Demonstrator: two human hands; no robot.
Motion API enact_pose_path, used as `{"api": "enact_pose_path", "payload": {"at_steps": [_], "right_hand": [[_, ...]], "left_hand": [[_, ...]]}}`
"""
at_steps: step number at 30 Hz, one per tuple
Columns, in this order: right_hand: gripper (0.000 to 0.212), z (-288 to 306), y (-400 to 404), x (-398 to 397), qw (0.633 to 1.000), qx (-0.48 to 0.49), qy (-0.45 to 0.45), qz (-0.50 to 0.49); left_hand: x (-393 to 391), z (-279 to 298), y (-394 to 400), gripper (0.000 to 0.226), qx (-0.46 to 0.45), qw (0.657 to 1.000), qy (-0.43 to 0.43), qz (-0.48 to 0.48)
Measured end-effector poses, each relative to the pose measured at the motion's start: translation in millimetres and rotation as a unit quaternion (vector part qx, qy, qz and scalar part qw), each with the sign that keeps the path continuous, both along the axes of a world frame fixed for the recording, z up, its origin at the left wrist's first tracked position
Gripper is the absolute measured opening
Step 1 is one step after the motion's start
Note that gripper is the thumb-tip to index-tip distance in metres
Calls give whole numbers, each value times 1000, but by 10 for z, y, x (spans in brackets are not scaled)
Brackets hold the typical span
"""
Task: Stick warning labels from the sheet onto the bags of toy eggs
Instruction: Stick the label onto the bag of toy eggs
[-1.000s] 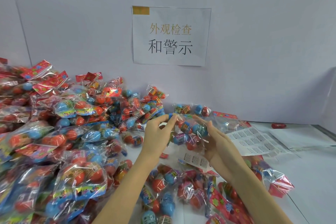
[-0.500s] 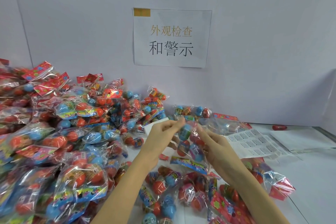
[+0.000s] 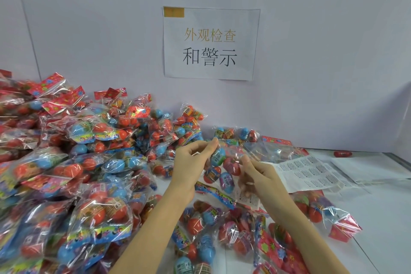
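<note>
Clear crinkled plastic makes up the bag of toy eggs (image 3: 222, 168) held up at the centre of the frame, with blue, red and pink eggs showing through it and a printed card strip hanging along its lower edge. The left hand (image 3: 192, 162) pinches the bag's top edge between thumb and forefinger. The right hand (image 3: 255, 176), a ring on one finger, has its fingertips curled onto the bag's right side; a small white label (image 3: 250, 198) sits below that hand against the plastic, though whether it is stuck down or only held there is hard to tell.

Just right of the hands, in the middle right of the frame, the label sheet (image 3: 311, 172) lies flat on the white table (image 3: 378, 229). More filled bags lie below the hands in the lower centre. A large heap of bags (image 3: 66, 173) fills the left half of the frame. On the wall at upper centre hangs a paper sign (image 3: 211, 43) printed with Chinese characters.
</note>
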State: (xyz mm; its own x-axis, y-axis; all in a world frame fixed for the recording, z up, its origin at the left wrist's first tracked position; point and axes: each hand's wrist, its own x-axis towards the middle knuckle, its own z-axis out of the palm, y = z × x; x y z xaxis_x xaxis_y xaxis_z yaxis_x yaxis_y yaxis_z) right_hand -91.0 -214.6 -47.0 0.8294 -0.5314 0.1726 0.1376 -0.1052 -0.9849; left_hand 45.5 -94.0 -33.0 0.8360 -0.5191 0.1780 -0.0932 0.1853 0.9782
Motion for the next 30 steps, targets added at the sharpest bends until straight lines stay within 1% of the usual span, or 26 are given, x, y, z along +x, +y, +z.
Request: {"api": "enact_pose_path", "payload": {"at_steps": [2, 4, 5, 7, 11, 13, 15, 16, 19, 23, 26, 28, 30], "right_hand": [[38, 14, 1, -8, 1000, 2, -2, -8], [52, 18, -29, -18, 998, -61, 13, -10], [55, 30, -35, -34, 994, -102, 27, -7], [44, 52, -28, -56, 987, -147, 57, -1], [15, 38, -38, -42, 989, -132, 65, -21], [11, 24, -52, -36, 989, -127, 66, -31], [18, 13, -51, -32, 991, -108, 69, -24], [25, 8, -40, -28, 993, -96, 66, -20], [40, 10, -16, -19, 995, -78, 55, -30], [56, 15, -46, 4, 995, -58, 65, -44], [65, 39, 9, -10, 994, -79, 54, -48], [62, 50, 18, -33, 994, -89, 54, -39], [54, 60, -1, -46, 998, -38, 37, -20]], "left_hand": [[-5, -22, -16, 20, -8, 1000, 12, 8], [14, -37, -24, 19, -22, 999, 26, 33], [41, -47, -20, 20, -32, 998, 30, 51], [96, -65, -6, 20, -29, 996, 32, 75], [97, -15, -1, 14, 0, 996, 80, 28], [108, 8, -7, 18, 34, 997, 64, 5], [103, 6, 4, 24, 76, 997, 15, -21], [85, -2, 13, 24, 81, 996, 5, -34], [43, -13, 20, 21, 60, 997, 12, -45], [48, 6, 29, 20, 11, 998, 52, -37], [25, 28, 36, 19, -3, 999, 43, -21], [-1, 57, 46, 16, 3, 1000, -9, -4], [12, 52, 51, 20, 21, 995, -91, 39]]}}
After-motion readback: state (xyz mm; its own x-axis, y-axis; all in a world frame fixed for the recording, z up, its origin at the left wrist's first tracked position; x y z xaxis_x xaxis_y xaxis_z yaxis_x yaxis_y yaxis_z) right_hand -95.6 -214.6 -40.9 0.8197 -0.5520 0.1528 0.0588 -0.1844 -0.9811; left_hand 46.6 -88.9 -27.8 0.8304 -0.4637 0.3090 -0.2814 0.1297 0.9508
